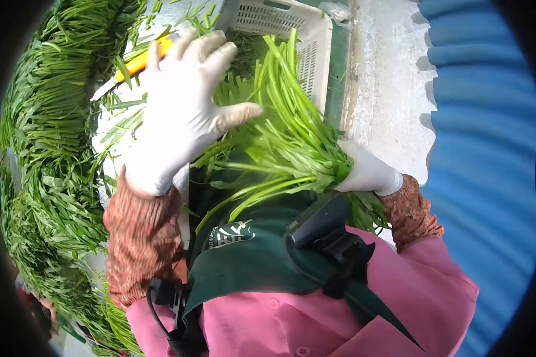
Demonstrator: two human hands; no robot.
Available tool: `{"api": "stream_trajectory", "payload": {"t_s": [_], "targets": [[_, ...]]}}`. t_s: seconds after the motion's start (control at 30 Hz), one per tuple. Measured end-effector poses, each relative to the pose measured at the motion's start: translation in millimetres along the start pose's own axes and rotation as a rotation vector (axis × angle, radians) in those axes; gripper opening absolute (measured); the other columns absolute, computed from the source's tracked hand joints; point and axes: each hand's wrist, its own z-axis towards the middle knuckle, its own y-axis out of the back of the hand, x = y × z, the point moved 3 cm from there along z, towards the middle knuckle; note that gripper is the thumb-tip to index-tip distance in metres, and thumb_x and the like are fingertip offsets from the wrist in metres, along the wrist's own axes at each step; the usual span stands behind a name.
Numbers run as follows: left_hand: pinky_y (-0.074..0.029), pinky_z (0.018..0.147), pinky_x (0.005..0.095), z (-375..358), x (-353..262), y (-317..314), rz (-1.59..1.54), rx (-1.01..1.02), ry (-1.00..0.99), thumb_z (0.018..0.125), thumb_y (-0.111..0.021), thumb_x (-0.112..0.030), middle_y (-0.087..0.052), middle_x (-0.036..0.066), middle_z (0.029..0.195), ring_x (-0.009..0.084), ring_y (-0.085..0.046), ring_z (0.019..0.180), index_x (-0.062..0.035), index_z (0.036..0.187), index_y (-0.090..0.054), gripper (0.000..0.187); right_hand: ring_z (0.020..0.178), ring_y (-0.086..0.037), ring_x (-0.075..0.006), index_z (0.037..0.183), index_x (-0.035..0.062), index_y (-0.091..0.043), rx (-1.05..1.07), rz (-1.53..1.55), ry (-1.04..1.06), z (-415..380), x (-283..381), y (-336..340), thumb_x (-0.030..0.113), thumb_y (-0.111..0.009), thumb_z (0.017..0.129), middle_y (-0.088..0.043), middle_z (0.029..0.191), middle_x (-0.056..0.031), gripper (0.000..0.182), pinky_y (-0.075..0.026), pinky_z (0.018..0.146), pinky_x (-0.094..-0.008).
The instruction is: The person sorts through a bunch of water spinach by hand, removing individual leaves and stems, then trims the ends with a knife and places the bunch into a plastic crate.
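Observation:
My right hand [366, 171], in a white glove, is wrapped round a bunch of long-stemmed leafy greens [292, 125]. The pale stems point up and away, while leaves hang out below the wrist; most of the fingers are hidden behind the bunch. My left hand [181, 98], gloved too, is held out with its fingers spread and the thumb pointing towards the stems. A yellow-handled knife [138, 63] with a pale blade overlaps the little finger of that hand in this view.
Stacked greens [56, 119] form a long pile on the left. A white slatted crate [318, 59] at the top holds green trimmings. Cut pieces litter the pale work surface [119, 113]. Blue corrugated sheeting [485, 149] lies on the right, beyond a whitish ledge [387, 65].

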Motion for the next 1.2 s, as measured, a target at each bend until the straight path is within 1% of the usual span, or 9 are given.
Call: {"api": "stream_trajectory", "payload": {"t_s": [0.17,0.23,0.43,0.53,0.63,0.8,0.9,1.1,1.2], "targets": [[-0.047,0.087,0.0341,2.4,9.9,-7.6,-0.634,0.533,0.488,0.082,-0.081,-0.024,-0.069,0.004,0.087,0.0169,-0.063,0.084,-0.0029,0.085,-0.071,0.024,0.112,-0.059,-0.0161,0.143,0.001,-0.046,0.03,-0.044,-0.069,-3.4,-0.2,2.5,0.009,-0.082,0.07,-0.065,0.126,-0.0134,0.082,-0.045,0.102,-0.0323],[-0.049,0.064,0.0308,-4.4,18.5,-12.5,-0.727,0.285,0.332,0.084,-0.074,-0.017,-0.067,0.009,0.07,0.0147,-0.062,0.065,-0.0002,0.084,-0.071,0.017,0.11,-0.06,-0.0157,0.143,0.0015,-0.046,0.05,-0.072,-0.072,-4.4,2.0,4.4,0.008,-0.082,0.07,-0.066,0.125,-0.0125,0.081,-0.046,0.101,-0.0326],[-0.05,0.085,0.0344,-9.8,82.7,22.2,-0.362,-0.008,0.617,0.085,-0.075,-0.024,-0.071,0.011,0.086,0.0227,-0.067,0.086,-0.0023,0.09,-0.073,0.022,0.112,-0.058,-0.0136,0.141,0.0012,-0.048,0.062,-0.011,-0.137,-5.6,-0.5,4.8,0.007,-0.082,0.071,-0.066,0.124,-0.0106,0.078,-0.045,0.101,-0.0317],[-0.043,0.1,0.0403,-9.8,64.6,23.7,0.647,-0.382,0.152,0.085,-0.076,-0.029,-0.073,0.01,0.098,0.0257,-0.066,0.102,-0.0051,0.091,-0.075,0.024,0.111,-0.057,-0.0124,0.14,0.0007,-0.049,0.064,0.047,-0.118,-4.5,-3.3,4.5,0.006,-0.081,0.072,-0.066,0.123,-0.0094,0.075,-0.045,0.101,-0.0308],[-0.037,0.108,0.0453,-6.4,54.9,25.5,0.104,-0.306,0.178,0.084,-0.077,-0.027,-0.073,0.009,0.105,0.0282,-0.063,0.112,-0.0065,0.091,-0.075,0.022,0.109,-0.056,-0.0109,0.136,-0.0002,-0.052,0.043,0.201,-0.089,1.1,-5.9,1.3,0.005,-0.079,0.074,-0.067,0.121,-0.0077,0.068,-0.045,0.1,-0.0298],[-0.045,0.088,0.0377,-10.1,17.3,29.0,-0.27,-0.186,0.119,0.08,-0.081,-0.019,-0.07,0.007,0.085,0.0266,-0.062,0.086,-0.0039,0.078,-0.067,0.02,0.107,-0.056,-0.0095,0.132,-0.0014,-0.055,0.012,0.304,-0.083,9.2,-7.3,-1.2,0.004,-0.077,0.078,-0.068,0.117,-0.0055,0.058,-0.046,0.098,-0.0284],[-0.044,0.088,0.0376,-19.0,-1.3,22.9,-0.276,-0.024,0.106,0.076,-0.083,-0.012,-0.063,0.005,0.085,0.0234,-0.059,0.087,-0.0054,0.081,-0.07,0.016,0.11,-0.056,-0.0096,0.134,-0.0017,-0.054,0.02,0.335,-0.087,12.5,-2.6,-2.4,0.003,-0.076,0.079,-0.066,0.121,-0.0053,0.059,-0.045,0.1,-0.0283],[-0.034,0.104,0.05,-35.2,-41.2,-3.2,0.093,0.069,0.071,0.07,-0.078,-0.058,-0.057,0.008,0.093,0.029,-0.055,0.098,-0.0061,0.084,-0.069,0.054,0.118,-0.054,-0.0111,0.141,-0.0004,-0.049,0.073,0.422,-0.07,15.2,1.3,-10.2,0.001,-0.076,0.08,-0.061,0.132,-0.0053,0.066,-0.042,0.105,-0.0292],[-0.037,0.1,0.048,-41.9,-43.4,-23.4,-0.019,0.031,0.096,0.072,-0.081,-0.041,-0.058,0.007,0.087,0.0289,-0.055,0.092,-0.0068,0.079,-0.068,0.037,0.119,-0.054,-0.0117,0.143,-0.0006,-0.048,0.073,0.435,-0.12,14.5,6.1,-12.9,0.0,-0.076,0.079,-0.06,0.133,-0.0056,0.069,-0.041,0.107,-0.0297]]}}
